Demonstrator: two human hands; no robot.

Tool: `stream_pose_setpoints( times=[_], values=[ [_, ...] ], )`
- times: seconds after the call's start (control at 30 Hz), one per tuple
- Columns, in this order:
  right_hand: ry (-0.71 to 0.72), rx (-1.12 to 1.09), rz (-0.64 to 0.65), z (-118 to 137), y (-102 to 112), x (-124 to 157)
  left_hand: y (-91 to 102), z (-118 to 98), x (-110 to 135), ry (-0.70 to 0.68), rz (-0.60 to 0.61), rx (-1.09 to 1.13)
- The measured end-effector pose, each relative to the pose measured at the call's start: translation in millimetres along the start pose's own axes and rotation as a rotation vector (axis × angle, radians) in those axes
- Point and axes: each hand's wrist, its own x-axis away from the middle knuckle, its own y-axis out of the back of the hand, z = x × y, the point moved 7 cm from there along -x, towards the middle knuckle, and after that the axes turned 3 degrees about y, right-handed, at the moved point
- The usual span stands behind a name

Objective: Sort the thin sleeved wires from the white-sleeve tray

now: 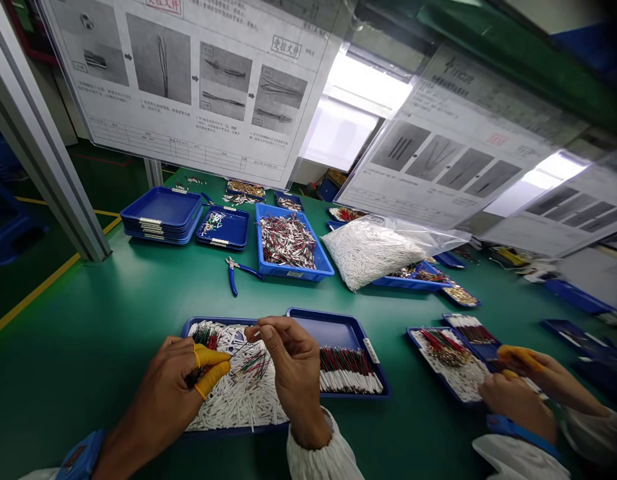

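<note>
My left hand (168, 380), with yellow finger cots on thumb and forefinger, is closed in a pinch on a thin wire lead (237, 353). Something dark shows under its fingers, too hidden to name. My right hand (293, 363) is bare and pinches the other end of the lead, at thumb and forefinger. Both hands hover over a blue tray (223, 431) filled with white sleeves (233, 403) and some red, green and black wired parts (253, 363). Right of it, another blue tray (328, 325) has a neat row of wired parts with white sleeves (348, 377).
Blue-handled pliers (232, 275), stacked trays (161, 207), a bin of wired parts (288, 267) and a bag of white sleeves (373, 250) stand farther back. At right, a co-worker's hands (521, 390) are by other trays (438, 370). Instruction sheets (188, 127) hang above.
</note>
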Motion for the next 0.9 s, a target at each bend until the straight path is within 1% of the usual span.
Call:
stream_pose_setpoints(
  times=[0.17,0.27,0.5,0.57,0.63,0.73,0.8,0.9],
  values=[
    [0.007,-0.006,0.016,0,-2,0,-0.8,-1,0,0.0,0.0,-0.005],
    [0.013,0.029,0.029,-1,-1,0,-1.3,-1,-1,0.013,0.001,-0.004],
    [-0.001,0.133,0.093,-2,-3,2,-0.2,5,-2,0.104,0.017,-0.027],
    [0.001,0.173,0.082,-2,-1,2,1.1,8,-3,0.136,0.006,-0.019],
    [-0.004,0.181,0.035,-2,4,2,3.6,10,-4,0.177,-0.022,0.023],
    [-0.013,0.122,-0.018,-4,8,1,8.3,14,-5,0.24,-0.078,0.144],
    [-0.027,0.091,-0.007,-7,5,1,9.8,15,-4,0.276,-0.093,0.227],
    [-0.088,0.05,0.059,-15,-7,5,7.7,16,-3,0.307,-0.068,0.305]
  ],
)
